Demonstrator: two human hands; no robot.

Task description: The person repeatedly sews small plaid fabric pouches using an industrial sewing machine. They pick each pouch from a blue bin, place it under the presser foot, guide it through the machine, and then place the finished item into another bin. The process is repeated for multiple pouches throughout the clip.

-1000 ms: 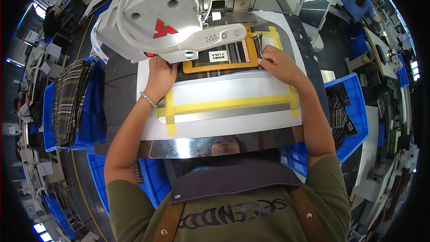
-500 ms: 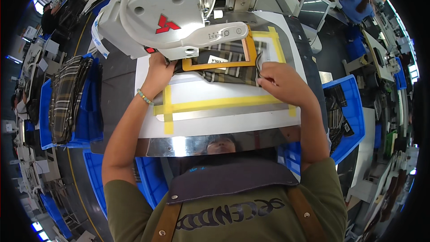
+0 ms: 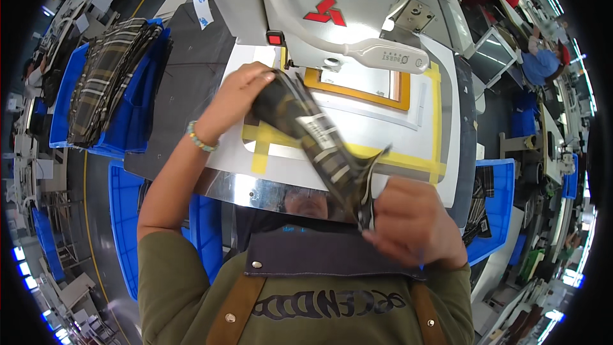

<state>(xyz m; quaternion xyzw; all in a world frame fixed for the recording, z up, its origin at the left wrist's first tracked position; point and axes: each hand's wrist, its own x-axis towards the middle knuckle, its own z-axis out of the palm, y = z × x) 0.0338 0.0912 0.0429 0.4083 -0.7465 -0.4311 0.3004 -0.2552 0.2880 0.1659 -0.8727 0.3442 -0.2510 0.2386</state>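
A dark plaid fabric piece point(image 3: 300, 124) with a white label on it stretches slantwise between my two hands, above the machine table. My left hand point(image 3: 239, 94) grips its upper left end, close to the sewing machine head. Down at the table's front edge my right hand point(image 3: 408, 217), a little blurred, pinches the other end. Behind the cloth, an orange clamp frame point(image 3: 386, 100) lies on the white work surface point(image 3: 255, 182), partly under the sewing machine point(image 3: 348, 0). Yellow tape point(image 3: 437, 121) runs along the surface around it.
A blue bin point(image 3: 64, 112) heaped with folded plaid pieces stands at the left. Another blue bin point(image 3: 501, 198) with plaid pieces stands at the right, and a third blue bin point(image 3: 126, 230) is at lower left. A person in a blue top point(image 3: 539, 67) works at upper right.
The fabric has come out of the orange frame, toward me and the table's front edge. My right hand has moved down and nearer with its end. My view has shifted.
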